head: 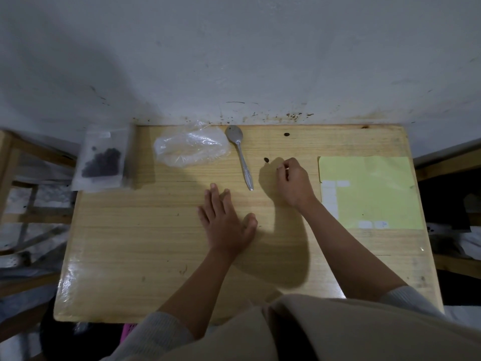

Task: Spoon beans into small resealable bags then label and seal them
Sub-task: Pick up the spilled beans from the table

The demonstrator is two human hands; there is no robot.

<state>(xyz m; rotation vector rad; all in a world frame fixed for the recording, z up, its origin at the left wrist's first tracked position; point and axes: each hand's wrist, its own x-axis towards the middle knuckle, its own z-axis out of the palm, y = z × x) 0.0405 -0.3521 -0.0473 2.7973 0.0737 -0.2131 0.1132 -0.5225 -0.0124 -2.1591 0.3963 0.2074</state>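
My left hand (226,222) lies flat on the wooden table (130,243), palm down, fingers spread, holding nothing. My right hand (292,181) is curled with its fingertips pinched together on a small dark bean (278,168). Two more loose beans lie on the table, one (266,159) just beyond my right fingertips and one (286,134) near the far edge. A metal spoon (242,157) lies empty between my hands, bowl toward the wall. A stack of small resealable bags (102,160) at the far left corner has dark beans in the top one.
A crumpled, clear plastic bag (191,147) lies left of the spoon. A yellow label sheet (369,191) with a few white stickers lies on the right side of the table. A stained wall rises behind the table. Wooden frames stand on both sides.
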